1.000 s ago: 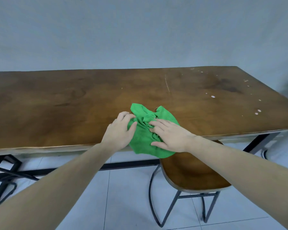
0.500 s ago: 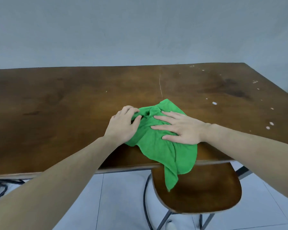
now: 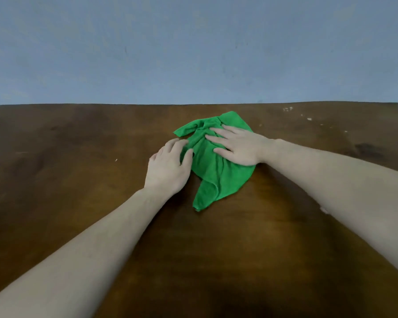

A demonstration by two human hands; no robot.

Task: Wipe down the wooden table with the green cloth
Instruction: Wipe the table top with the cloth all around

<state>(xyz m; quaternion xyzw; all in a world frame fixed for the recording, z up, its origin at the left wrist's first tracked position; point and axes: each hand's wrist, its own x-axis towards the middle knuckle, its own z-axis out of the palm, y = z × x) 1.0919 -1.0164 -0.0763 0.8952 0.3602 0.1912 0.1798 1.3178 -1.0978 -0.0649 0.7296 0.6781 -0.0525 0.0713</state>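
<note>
While both bare forearms reach forward from the bottom corners of the view, they cross a broad brown table (image 3: 83, 203) that fills the lower two thirds of the scene. Nearest the viewer, the wood is darkest, with a shadowed patch at the bottom edge.

Farther in, just left of the cloth (image 3: 218, 171), the left hand (image 3: 168, 168) lies palm down. Its fingers are loosely curled and close together, with the thumb and fingertips touching the cloth's left edge. Whether they pinch the fabric or only press against it cannot be told.

Right of that hand, the green cloth lies crumpled on the table, somewhat right of centre and closer to the far edge than the near one. A narrow tail of the cloth points back toward the viewer, and a bunched fold points left at its far end.

On top of the cloth, over its far right part, the right hand (image 3: 237, 145) rests flat, palm down, fingers spread wide and pointing left, pressing the fabric to the wood.

Beyond the cloth and to its right, small pale specks (image 3: 308, 118) dot the table near the far right corner. A dark stain (image 3: 365, 149) sits right of the cloth.

Behind the table's far edge, a plain blue-grey wall (image 3: 193, 47) fills the upper third.
</note>
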